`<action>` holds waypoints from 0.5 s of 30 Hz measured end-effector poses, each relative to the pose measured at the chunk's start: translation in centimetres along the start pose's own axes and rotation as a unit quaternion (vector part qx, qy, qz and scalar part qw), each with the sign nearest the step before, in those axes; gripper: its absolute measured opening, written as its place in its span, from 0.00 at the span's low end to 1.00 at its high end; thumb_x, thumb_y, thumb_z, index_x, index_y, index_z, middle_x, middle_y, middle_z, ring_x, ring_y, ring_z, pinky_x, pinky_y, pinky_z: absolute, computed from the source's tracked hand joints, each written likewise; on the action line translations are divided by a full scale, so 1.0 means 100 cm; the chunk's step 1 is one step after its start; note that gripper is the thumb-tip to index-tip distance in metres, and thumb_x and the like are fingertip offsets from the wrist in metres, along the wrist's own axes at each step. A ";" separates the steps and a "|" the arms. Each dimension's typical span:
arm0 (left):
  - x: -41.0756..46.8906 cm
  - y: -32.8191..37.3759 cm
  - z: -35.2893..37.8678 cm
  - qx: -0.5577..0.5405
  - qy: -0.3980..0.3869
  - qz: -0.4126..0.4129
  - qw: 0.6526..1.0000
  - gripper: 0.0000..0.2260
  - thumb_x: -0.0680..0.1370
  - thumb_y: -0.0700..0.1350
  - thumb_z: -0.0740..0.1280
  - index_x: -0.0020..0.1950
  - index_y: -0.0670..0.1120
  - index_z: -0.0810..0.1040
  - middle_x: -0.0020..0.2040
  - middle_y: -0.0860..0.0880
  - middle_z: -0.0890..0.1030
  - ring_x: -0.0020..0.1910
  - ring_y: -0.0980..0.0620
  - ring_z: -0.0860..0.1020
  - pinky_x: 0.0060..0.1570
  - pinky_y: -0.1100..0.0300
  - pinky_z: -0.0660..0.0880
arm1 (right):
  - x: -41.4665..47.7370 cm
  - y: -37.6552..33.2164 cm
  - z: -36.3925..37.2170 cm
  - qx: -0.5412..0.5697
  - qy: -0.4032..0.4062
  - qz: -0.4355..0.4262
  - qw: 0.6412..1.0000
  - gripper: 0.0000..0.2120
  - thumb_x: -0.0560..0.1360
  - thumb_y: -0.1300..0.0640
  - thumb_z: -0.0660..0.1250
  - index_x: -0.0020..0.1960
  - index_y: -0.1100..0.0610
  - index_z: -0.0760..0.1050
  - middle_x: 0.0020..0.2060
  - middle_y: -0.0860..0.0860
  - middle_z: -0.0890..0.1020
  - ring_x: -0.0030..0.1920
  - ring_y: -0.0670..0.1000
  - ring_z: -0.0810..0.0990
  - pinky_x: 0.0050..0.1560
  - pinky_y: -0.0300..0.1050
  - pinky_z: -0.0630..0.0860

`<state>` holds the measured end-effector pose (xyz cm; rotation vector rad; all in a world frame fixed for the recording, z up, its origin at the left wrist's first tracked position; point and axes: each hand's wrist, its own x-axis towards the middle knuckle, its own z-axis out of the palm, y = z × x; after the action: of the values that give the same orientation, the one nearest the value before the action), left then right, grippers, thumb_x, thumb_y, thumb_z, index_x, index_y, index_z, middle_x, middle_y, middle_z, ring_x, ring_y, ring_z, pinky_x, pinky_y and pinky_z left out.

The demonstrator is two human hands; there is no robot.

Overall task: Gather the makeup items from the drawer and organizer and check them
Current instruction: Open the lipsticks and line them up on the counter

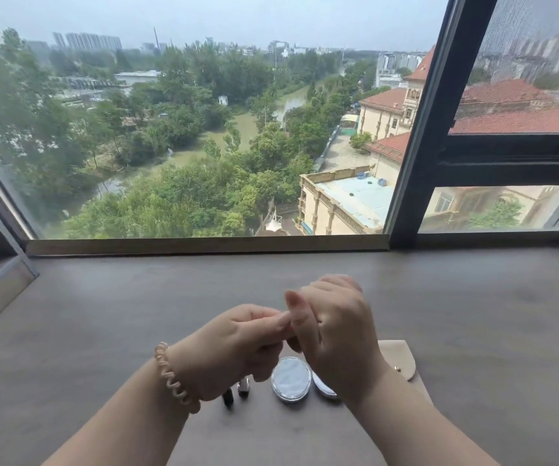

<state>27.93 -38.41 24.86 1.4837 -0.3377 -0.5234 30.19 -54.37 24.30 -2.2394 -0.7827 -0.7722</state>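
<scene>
My left hand [237, 344], with a coiled hair tie on its wrist, hovers over the table with its fingers curled. Its thumb and forefinger tips touch the base of my right hand's thumb, and I see nothing held in it. My right hand [335, 334] shows its back to me with the thumb up and the fingers bent away, so its palm is hidden. Beneath the hands lie an open round compact [291, 383], its second half [323, 386], a black tube [227, 396] and a small silver-white tube [243, 386].
A beige snap pouch [402, 359] lies to the right of the compact, partly under my right wrist. The grey-brown table [103, 324] runs to a wooden sill [204, 245] under a large window. A dark window frame [419, 163] stands at the right.
</scene>
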 end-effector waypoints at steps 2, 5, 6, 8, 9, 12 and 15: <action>0.005 0.005 -0.001 0.080 0.057 0.004 0.995 0.20 0.71 0.58 0.65 0.41 0.41 0.80 0.24 0.51 0.63 0.24 0.54 0.60 0.27 0.62 0.59 | 0.007 0.009 -0.001 0.023 -0.073 0.083 0.994 0.30 0.78 0.39 0.47 0.25 0.53 0.69 0.23 0.49 0.74 0.29 0.50 0.73 0.44 0.53 0.71; 0.010 0.007 -0.006 0.206 0.114 0.003 0.972 0.18 0.71 0.59 0.65 0.41 0.44 0.79 0.26 0.53 0.67 0.27 0.55 0.63 0.28 0.63 0.61 | 0.013 0.021 -0.002 0.207 -0.211 0.277 0.914 0.32 0.77 0.35 0.51 0.30 0.56 0.79 0.24 0.50 0.78 0.29 0.48 0.76 0.40 0.47 0.73; 0.011 0.006 -0.007 0.226 0.121 -0.002 0.967 0.17 0.71 0.59 0.65 0.42 0.45 0.78 0.28 0.54 0.68 0.27 0.56 0.63 0.29 0.63 0.62 | 0.011 0.027 -0.001 0.231 -0.234 0.271 0.905 0.29 0.78 0.39 0.54 0.33 0.58 0.80 0.25 0.50 0.77 0.29 0.48 0.76 0.40 0.47 0.72; 0.011 0.003 -0.011 0.244 0.144 -0.026 0.959 0.17 0.69 0.58 0.66 0.47 0.45 0.77 0.30 0.56 0.70 0.28 0.59 0.66 0.32 0.63 0.65 | 0.007 0.037 0.003 0.216 -0.241 0.209 0.923 0.20 0.77 0.43 0.60 0.39 0.58 0.78 0.31 0.52 0.79 0.34 0.49 0.76 0.42 0.50 0.72; 0.011 0.001 -0.013 0.250 0.155 -0.041 0.955 0.16 0.69 0.56 0.66 0.48 0.46 0.76 0.31 0.56 0.71 0.29 0.58 0.67 0.35 0.60 0.66 | 0.004 0.039 0.004 0.210 -0.234 0.197 0.929 0.16 0.76 0.44 0.62 0.41 0.57 0.77 0.36 0.53 0.80 0.38 0.49 0.76 0.44 0.49 0.73; 0.011 -0.006 -0.015 0.284 0.150 -0.067 0.945 0.09 0.74 0.51 0.67 0.47 0.47 0.73 0.34 0.52 0.73 0.33 0.53 0.69 0.38 0.55 0.68 | 0.003 0.040 0.009 0.232 -0.242 0.229 0.914 0.24 0.73 0.37 0.56 0.42 0.57 0.78 0.38 0.52 0.82 0.41 0.49 0.78 0.47 0.46 0.72; 0.011 -0.006 -0.011 0.295 0.139 -0.073 0.942 0.10 0.77 0.52 0.65 0.46 0.45 0.75 0.33 0.52 0.77 0.32 0.54 0.73 0.37 0.57 0.71 | 0.003 0.039 0.013 0.238 -0.289 0.239 0.896 0.23 0.76 0.40 0.57 0.38 0.56 0.78 0.34 0.54 0.82 0.34 0.48 0.77 0.44 0.49 0.73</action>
<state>29.37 -38.05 24.06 2.1514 -0.1636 -0.3316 33.49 -55.75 22.22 -2.0650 -0.5509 0.3185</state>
